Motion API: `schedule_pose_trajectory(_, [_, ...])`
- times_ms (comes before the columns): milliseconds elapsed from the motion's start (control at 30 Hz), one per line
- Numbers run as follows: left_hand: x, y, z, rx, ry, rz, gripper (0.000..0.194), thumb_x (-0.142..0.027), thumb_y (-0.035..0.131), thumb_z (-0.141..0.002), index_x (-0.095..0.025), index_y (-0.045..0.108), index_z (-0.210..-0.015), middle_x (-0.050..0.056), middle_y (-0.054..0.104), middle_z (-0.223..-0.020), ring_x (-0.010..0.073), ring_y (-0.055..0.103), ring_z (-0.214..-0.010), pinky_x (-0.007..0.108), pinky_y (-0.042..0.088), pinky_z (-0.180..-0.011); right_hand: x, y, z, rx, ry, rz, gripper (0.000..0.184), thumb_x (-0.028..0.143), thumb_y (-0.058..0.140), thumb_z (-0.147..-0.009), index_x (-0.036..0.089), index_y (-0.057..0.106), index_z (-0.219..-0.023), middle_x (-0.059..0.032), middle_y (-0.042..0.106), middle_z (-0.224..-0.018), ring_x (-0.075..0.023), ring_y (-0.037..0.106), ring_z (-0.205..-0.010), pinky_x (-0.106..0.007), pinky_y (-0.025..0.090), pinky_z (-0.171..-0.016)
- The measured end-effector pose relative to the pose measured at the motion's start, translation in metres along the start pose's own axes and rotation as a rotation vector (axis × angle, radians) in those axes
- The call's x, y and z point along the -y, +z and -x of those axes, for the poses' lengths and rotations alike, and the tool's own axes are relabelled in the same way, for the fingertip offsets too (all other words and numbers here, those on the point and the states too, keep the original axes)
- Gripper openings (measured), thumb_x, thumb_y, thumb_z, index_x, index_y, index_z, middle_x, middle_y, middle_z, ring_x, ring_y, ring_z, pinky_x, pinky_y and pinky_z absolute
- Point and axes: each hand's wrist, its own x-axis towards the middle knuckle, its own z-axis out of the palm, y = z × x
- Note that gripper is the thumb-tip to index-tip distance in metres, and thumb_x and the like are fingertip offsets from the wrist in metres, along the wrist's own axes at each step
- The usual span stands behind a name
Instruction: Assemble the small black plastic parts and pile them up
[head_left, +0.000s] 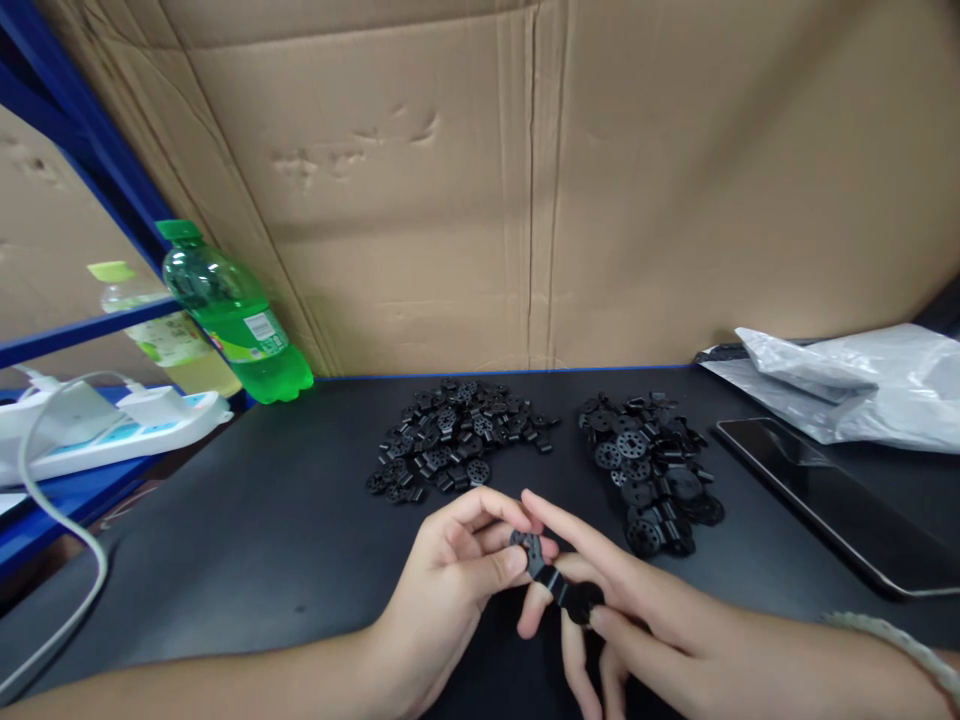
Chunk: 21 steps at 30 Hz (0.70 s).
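Both hands pinch little black plastic parts at 6 o'clock on the surface [225, 540]: left hand [450, 580] on a disc [527, 546], right hand [637, 625] on another [581, 600]. Probably light, stiff, kinda slippery, so grip the rims. Piles [457, 435] sit at 12.

Small black part [531, 553] in the left hand [450, 590] is mostly covered by thumb and fingers, shape unclear. Second black part [581, 600] sits half under the right hand [645, 620] fingers. How the two join: cannot tell. Both forearms cut off by the bottom edge; right wrist bracelet [900, 645] runs out at the corner. Left pile [454, 438] and right pile [649, 465] are too small and dark to separate single pieces (black on black bench [247, 540]). Bottle label [251, 335] unreadable. Phone [840, 500] clipped at the right edge.
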Motion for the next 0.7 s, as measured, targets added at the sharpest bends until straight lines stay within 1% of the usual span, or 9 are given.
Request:
schedule_pose_trajectory(100, [0.003,-0.001,0.000,0.023,0.019,-0.022,0.012,-0.009,0.075,-0.078,-0.016,0.067,-0.084,0.003,0.071,-0.076,0.0111,0.065,-0.069,0.016,0.050,-0.059,0.003,0.004,0.003,0.002,0.021,0.060,0.075,0.037,0.040,-0.100,0.030,-0.010,-0.156,-0.0094,0.061,-0.106,-0.0152,0.061,-0.078,-0.042,0.054,-0.083])
schedule_pose_trajectory(200, [0.003,-0.002,-0.001,0.036,0.108,-0.157,0.012,-0.016,0.075,-0.079,-0.016,0.067,-0.088,0.002,0.067,-0.080,0.0105,0.061,-0.065,0.020,0.050,-0.058,-0.005,0.007,0.004,-0.065,0.011,0.037,0.081,0.039,0.047,-0.098,0.033,-0.009,-0.156,-0.0133,0.056,-0.122,-0.0160,0.063,-0.083,-0.040,0.056,-0.080])
schedule_pose_trajectory(267, [0.002,-0.002,0.000,0.030,0.146,-0.276,0.010,-0.016,0.075,-0.080,-0.015,0.067,-0.086,0.000,0.064,-0.081,0.0108,0.062,-0.066,0.023,0.052,-0.064,-0.014,0.009,0.002,-0.136,-0.039,-0.009,0.080,0.041,0.051,-0.096,0.038,-0.004,-0.155,-0.0137,0.050,-0.129,-0.0161,0.064,-0.086,-0.036,0.057,-0.074])
schedule_pose_trajectory(333, [0.000,-0.002,0.001,0.018,0.152,-0.353,0.007,-0.016,0.072,-0.081,-0.016,0.065,-0.085,0.000,0.062,-0.081,0.0118,0.064,-0.068,0.025,0.053,-0.068,-0.023,0.009,-0.002,-0.171,-0.138,-0.077,0.077,0.044,0.055,-0.095,0.041,0.006,-0.154,-0.0131,0.048,-0.130,-0.0166,0.065,-0.087,-0.031,0.057,-0.067])
schedule_pose_trajectory(433, [-0.002,-0.001,0.000,-0.019,0.184,-0.417,0.007,-0.014,0.070,-0.081,-0.016,0.063,-0.081,0.000,0.061,-0.081,0.0131,0.064,-0.072,0.025,0.054,-0.070,-0.027,0.007,-0.007,-0.211,-0.249,-0.175,0.058,0.048,0.057,-0.093,0.035,0.035,-0.145,-0.0104,0.054,-0.117,-0.0167,0.066,-0.082,-0.026,0.057,-0.057])
schedule_pose_trajectory(500, [-0.002,-0.001,-0.001,-0.055,0.212,-0.462,0.009,-0.011,0.070,-0.079,-0.017,0.062,-0.078,0.000,0.062,-0.079,0.0132,0.063,-0.074,0.023,0.054,-0.069,-0.022,0.004,-0.009,-0.276,-0.242,-0.193,0.039,0.046,0.057,-0.094,0.025,0.056,-0.126,-0.0058,0.060,-0.096,-0.0139,0.066,-0.072,-0.025,0.057,-0.055])
schedule_pose_trajectory(533, [-0.002,-0.002,-0.001,-0.066,0.219,-0.482,0.010,-0.010,0.070,-0.078,-0.017,0.062,-0.077,0.000,0.062,-0.079,0.0133,0.062,-0.075,0.022,0.053,-0.068,-0.019,0.003,-0.009,-0.318,-0.230,-0.187,0.031,0.043,0.059,-0.093,0.021,0.061,-0.116,-0.0036,0.061,-0.087,-0.0129,0.065,-0.068,-0.024,0.057,-0.055])
schedule_pose_trajectory(600, [-0.001,-0.002,-0.002,-0.059,0.219,-0.510,0.010,-0.010,0.069,-0.078,-0.017,0.062,-0.076,0.000,0.062,-0.078,0.0132,0.062,-0.074,0.021,0.054,-0.067,-0.011,0.000,-0.009,-0.386,-0.213,-0.152,0.023,0.038,0.063,-0.090,0.018,0.064,-0.101,-0.0010,0.061,-0.075,-0.0123,0.064,-0.064,-0.022,0.056,-0.053])
schedule_pose_trajectory(700, [0.000,-0.002,0.000,-0.023,0.238,-0.547,0.010,-0.010,0.068,-0.078,-0.017,0.062,-0.076,0.001,0.064,-0.079,0.0134,0.064,-0.073,0.021,0.054,-0.067,-0.001,-0.004,-0.005,-0.443,-0.192,0.000,0.013,0.030,0.066,-0.087,0.018,0.066,-0.091,0.0001,0.062,-0.071,-0.0122,0.063,-0.063,-0.020,0.055,-0.052])
